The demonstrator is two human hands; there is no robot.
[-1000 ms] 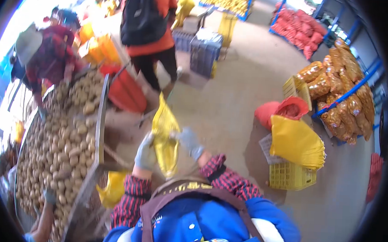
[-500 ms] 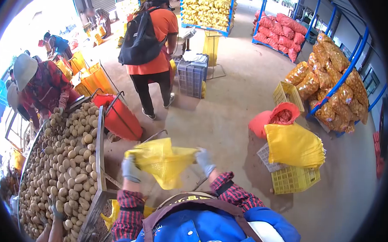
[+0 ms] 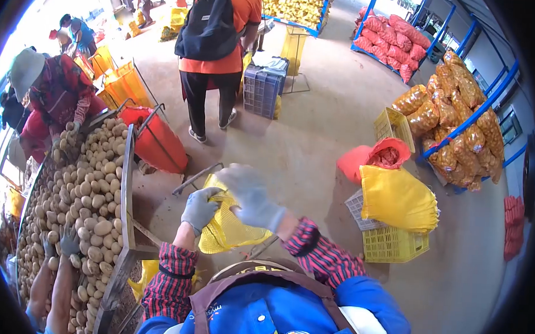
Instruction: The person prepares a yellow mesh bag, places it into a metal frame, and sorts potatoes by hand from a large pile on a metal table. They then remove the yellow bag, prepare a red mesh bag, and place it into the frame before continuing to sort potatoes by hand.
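My left hand (image 3: pixel 199 210), in a grey glove, grips the upper edge of a yellow mesh bag (image 3: pixel 229 230) near the middle of the view. The bag hangs down in front of my apron, beside the metal bag stand (image 3: pixel 198 181). Over the bag's upper right side is my right hand (image 3: pixel 251 197), also gloved, blurred, its fingers spread and reaching toward the left hand. Nothing shows in its grasp. To the left, potatoes (image 3: pixel 93 201) fill a sorting table with a metal rim (image 3: pixel 127 191).
A co-worker's bare forearms (image 3: pixel 61 286) reach over the potatoes; another co-worker (image 3: pixel 62 92) leans over the far end. A person with a backpack (image 3: pixel 209 30) stands ahead. A red bag (image 3: pixel 155 144) hangs near the table. Yellow sacks (image 3: pixel 397 199) lie on crates (image 3: pixel 395 245) at the right.
My hands have come together from wide apart. The stretched bag now hangs from my left hand, and my right hand has left its edge. The view has shifted, and the co-worker's forearms reach further in.
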